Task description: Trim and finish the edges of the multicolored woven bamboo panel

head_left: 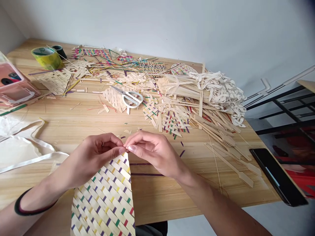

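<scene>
A woven strip panel [108, 200], pale with purple, green, yellow and red pieces, hangs from my hands over the table's front edge. My left hand [103, 150] pinches its upper corner between thumb and forefinger. Right beside it, my right hand [147, 147] is closed in a pinch at the same corner, the fingertips of both hands meeting. A thin edge or strip shows between the fingertips, too small to make out. Purple strips [147, 174] lie on the table under my right wrist.
White-handled scissors [131, 99] rest on woven scraps behind my hands. A bundle of pale strips [179, 86] and white ribbon [223, 91] lies at the back right. Flat wooden sticks [246, 179] and a phone [277, 177] are at right, yellow tape [48, 59] back left, a pink box [17, 85] left.
</scene>
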Motion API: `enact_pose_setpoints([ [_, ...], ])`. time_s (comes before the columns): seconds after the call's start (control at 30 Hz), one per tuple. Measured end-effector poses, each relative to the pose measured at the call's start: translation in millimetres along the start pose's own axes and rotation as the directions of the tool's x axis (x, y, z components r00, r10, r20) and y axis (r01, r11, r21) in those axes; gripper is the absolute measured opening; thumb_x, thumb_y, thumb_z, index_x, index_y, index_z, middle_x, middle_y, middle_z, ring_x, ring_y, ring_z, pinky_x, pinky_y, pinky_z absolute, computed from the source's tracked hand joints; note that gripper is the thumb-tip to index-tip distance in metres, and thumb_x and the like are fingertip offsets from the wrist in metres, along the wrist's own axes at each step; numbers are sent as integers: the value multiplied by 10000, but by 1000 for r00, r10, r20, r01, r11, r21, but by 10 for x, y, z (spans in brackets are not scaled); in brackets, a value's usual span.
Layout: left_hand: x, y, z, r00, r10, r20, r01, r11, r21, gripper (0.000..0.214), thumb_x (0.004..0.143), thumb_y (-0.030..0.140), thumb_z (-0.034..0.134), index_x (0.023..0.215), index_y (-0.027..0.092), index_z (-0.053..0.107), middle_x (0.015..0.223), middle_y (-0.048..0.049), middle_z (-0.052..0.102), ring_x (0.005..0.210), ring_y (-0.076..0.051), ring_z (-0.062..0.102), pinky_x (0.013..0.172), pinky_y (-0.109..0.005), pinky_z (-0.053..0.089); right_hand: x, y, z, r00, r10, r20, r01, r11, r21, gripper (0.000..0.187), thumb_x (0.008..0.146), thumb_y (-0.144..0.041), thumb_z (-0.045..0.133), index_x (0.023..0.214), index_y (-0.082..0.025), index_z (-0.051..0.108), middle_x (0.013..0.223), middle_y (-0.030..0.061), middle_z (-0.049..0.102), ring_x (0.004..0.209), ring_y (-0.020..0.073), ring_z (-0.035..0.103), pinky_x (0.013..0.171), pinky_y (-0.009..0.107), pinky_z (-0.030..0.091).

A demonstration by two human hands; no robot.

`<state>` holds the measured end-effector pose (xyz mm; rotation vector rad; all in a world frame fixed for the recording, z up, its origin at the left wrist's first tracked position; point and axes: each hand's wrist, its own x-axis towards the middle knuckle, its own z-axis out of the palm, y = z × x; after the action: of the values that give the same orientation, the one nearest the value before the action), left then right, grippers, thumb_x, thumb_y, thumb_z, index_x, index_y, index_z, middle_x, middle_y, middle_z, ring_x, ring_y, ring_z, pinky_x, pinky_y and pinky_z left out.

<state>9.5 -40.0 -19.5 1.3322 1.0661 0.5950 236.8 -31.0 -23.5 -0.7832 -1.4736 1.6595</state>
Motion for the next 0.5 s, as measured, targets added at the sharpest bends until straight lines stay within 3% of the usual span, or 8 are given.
enact_pose_setpoints([
  [0.3,-1,98,-46,998,-63,23,62,998,19,332,893,524,730,922,196,773,796,-5,672,705,-145,519,622,-246,393,-7,-53,36,998,-57,-13,57,998,-30,82,968,-255,735,952,-177,751,987,49,724,951,161,684,889,314,580],
  [0.5,12,116,-60,987,-117,111,132,982,-136,296,863,472,763,870,175,768,769,12,624,706,-133,476,668,-251,367,-20,-76,52,999,-47,8,47,999,-6,57,972,-219,714,957,-182,754,1007,54,727,987,172,698,921,329,584],
])
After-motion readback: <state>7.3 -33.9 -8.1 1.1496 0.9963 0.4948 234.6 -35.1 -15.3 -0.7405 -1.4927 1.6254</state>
